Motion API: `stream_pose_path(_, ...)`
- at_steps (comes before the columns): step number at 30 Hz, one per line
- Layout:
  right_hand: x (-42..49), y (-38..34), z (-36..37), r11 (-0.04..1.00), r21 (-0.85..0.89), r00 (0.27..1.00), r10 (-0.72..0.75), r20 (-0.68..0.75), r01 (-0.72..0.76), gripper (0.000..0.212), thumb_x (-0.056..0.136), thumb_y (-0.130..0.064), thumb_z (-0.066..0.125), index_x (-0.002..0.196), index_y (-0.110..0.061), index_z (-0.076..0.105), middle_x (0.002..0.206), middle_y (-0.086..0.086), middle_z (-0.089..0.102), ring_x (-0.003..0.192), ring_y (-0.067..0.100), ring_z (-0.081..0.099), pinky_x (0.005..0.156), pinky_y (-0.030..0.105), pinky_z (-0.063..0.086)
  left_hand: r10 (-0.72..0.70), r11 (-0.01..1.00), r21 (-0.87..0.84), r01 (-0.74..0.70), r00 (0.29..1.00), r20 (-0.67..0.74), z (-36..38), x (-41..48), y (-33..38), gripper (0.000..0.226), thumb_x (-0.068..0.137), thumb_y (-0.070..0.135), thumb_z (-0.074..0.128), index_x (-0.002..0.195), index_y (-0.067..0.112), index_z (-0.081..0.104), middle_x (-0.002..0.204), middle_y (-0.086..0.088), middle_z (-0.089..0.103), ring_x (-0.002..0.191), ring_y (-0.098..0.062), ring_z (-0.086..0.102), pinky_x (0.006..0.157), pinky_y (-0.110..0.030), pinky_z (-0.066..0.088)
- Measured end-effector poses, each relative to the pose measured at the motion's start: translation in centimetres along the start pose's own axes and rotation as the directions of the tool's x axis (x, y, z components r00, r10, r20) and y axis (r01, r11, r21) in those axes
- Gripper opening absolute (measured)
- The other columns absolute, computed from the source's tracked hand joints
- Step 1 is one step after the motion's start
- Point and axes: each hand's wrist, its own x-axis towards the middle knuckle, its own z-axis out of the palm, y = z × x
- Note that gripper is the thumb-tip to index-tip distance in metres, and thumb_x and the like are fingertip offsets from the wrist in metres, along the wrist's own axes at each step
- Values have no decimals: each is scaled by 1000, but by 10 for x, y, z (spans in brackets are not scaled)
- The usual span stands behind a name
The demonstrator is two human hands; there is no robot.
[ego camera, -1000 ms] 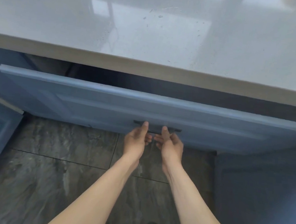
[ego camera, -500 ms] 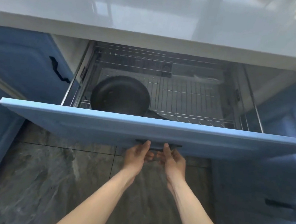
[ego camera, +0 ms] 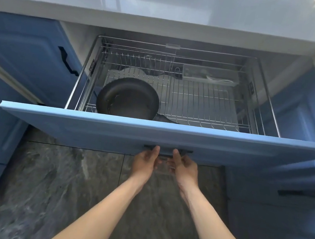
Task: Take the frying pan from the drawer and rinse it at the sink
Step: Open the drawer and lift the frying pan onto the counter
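Observation:
A black frying pan [ego camera: 128, 98] lies flat in the front left of the wire rack inside the open blue drawer [ego camera: 112, 132]. Its handle [ego camera: 165, 118] points right along the drawer front, partly hidden behind it. My left hand [ego camera: 145, 163] and my right hand [ego camera: 184, 166] sit side by side under the drawer front, fingers curled on the dark drawer handle [ego camera: 168, 150]. Both hands are below and in front of the pan, apart from it.
A white countertop [ego camera: 165, 3] overhangs the drawer. A clear plastic box [ego camera: 210, 75] and a white plate [ego camera: 132, 73] sit at the rack's back. Blue cabinet doors [ego camera: 23, 56] flank the drawer, one with a black handle [ego camera: 67, 63]. Grey marble floor [ego camera: 48, 185] lies below.
The drawer has slid out from nearly closed to wide open, pulled by both hands on its handle. The pan and wire rack came into sight.

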Motion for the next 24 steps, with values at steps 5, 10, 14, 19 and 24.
stream_pose_path(5,-21,-22,-18,859,-476,973,-228,-22,190,37,103,-50,69,102,-13,68,99,3,78,99,27,74,79,36,53,141,919,373,-129,990,-4,-24,-24,22,49,106,65,56,99,20,76,94,8,80,95,-17,77,88,-41,57)
stream_pose_path(10,-76,-73,-54,563,-761,902,-426,66,321,58,99,-54,68,141,-14,60,137,9,70,131,32,64,105,46,53,404,609,739,-289,915,24,-85,-72,68,69,102,73,50,148,25,67,144,3,75,134,-24,69,116,-45,51)
stream_pose_path(14,-110,-129,-78,425,-803,812,-571,120,417,57,94,-48,76,138,-13,66,130,4,73,124,28,66,104,48,55,538,440,836,-327,842,45,-135,-103,117,81,97,75,47,150,17,67,147,-1,73,136,-21,68,117,-43,48)
stream_pose_path(19,-112,-204,-78,341,-819,772,-608,182,462,61,95,-49,75,141,-9,65,137,7,71,129,28,64,106,49,55,568,403,865,-300,823,21,-170,-104,189,90,95,81,42,155,16,59,159,-3,64,148,-23,58,123,-47,43)
stream_pose_path(24,-78,-243,-45,310,-843,818,-526,233,439,63,97,-62,64,138,-15,63,135,4,71,127,26,63,108,46,52,515,363,890,-274,855,53,-191,-57,233,94,95,87,39,153,16,60,158,-3,64,148,-25,56,122,-47,42)
